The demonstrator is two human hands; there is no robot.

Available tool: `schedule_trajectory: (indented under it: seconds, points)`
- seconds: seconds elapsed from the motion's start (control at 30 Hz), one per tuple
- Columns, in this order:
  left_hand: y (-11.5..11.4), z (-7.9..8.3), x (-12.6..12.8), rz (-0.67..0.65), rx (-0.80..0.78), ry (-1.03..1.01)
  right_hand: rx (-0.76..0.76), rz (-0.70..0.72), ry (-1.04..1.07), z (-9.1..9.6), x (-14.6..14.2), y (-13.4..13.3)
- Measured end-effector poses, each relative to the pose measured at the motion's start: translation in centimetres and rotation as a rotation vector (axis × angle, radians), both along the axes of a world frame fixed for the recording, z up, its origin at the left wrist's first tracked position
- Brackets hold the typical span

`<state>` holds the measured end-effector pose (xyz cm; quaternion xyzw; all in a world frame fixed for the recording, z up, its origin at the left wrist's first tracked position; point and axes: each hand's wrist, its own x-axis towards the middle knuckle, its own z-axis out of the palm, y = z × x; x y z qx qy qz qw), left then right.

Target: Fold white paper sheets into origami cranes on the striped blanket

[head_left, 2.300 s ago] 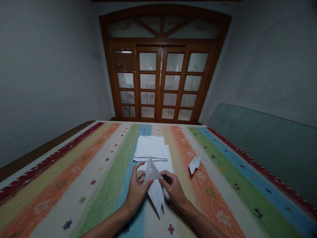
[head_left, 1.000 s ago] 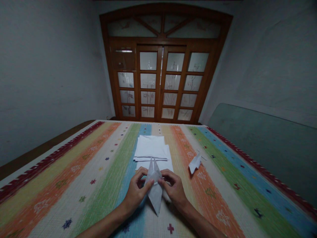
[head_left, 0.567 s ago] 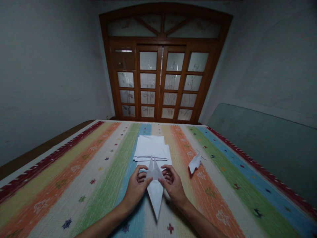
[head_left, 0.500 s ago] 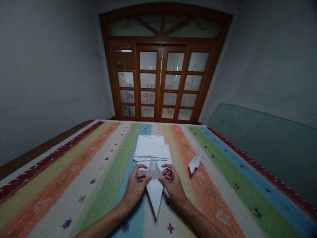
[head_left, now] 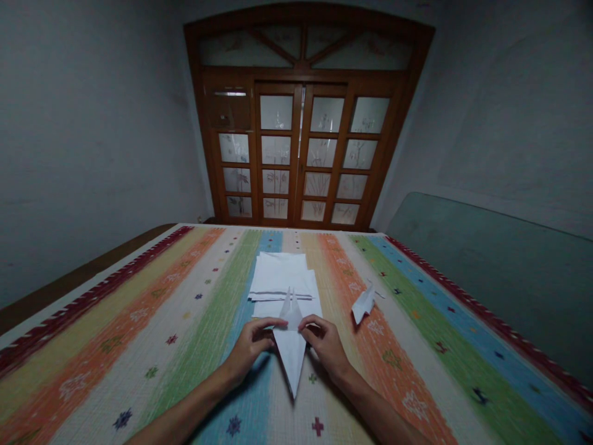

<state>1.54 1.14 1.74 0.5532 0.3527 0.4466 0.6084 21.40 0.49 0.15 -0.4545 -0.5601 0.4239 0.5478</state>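
Note:
A white folded paper shape (head_left: 291,355), pointed toward me with two narrow tips at its far end, lies on the striped cloth (head_left: 139,321). My left hand (head_left: 250,349) pinches its left edge with curled fingers. My right hand (head_left: 327,346) pinches its right edge the same way. Just beyond the shape lies a stack of white paper sheets (head_left: 283,275).
A finished small folded paper figure (head_left: 364,303) lies to the right on the orange stripe. A wooden door with frosted glass panes (head_left: 301,154) stands behind the table. A green padded surface (head_left: 486,266) runs along the right side. Grey walls close both sides.
The paper shape has been lowered from a raised, tilted hold to lie flatter on the cloth. Both hands have shifted to its upper side edges and pressed down.

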Motion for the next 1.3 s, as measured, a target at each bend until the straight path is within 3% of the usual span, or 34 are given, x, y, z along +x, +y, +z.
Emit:
schedule_trajectory:
  seconds: [0.13, 0.43, 0.6, 0.77, 1.3]
  points:
    - [-0.2, 0.0, 0.2, 0.002, -0.023, -0.035, -0.012, 0.012, 0.0, 0.1, 0.4, -0.1]
    - [0.4, -0.1, 0.3, 0.148, 0.07, 0.134, 0.002, 0.201, 0.069, 1.0, 0.3, -0.7]
    - [0.1, 0.2, 0.5, 0.188, 0.086, 0.154, 0.007, 0.11, 0.046, 0.1, -0.3, -0.3]
    - [-0.1, 0.0, 0.9, 0.235, 0.051, 0.079, -0.036, 0.007, 0.167, -0.6, -0.7, -0.1]
    - [-0.9, 0.1, 1.3, 0.281, 0.053, 0.127, -0.061, 0.037, 0.137, -1.1, -0.9, -0.1]
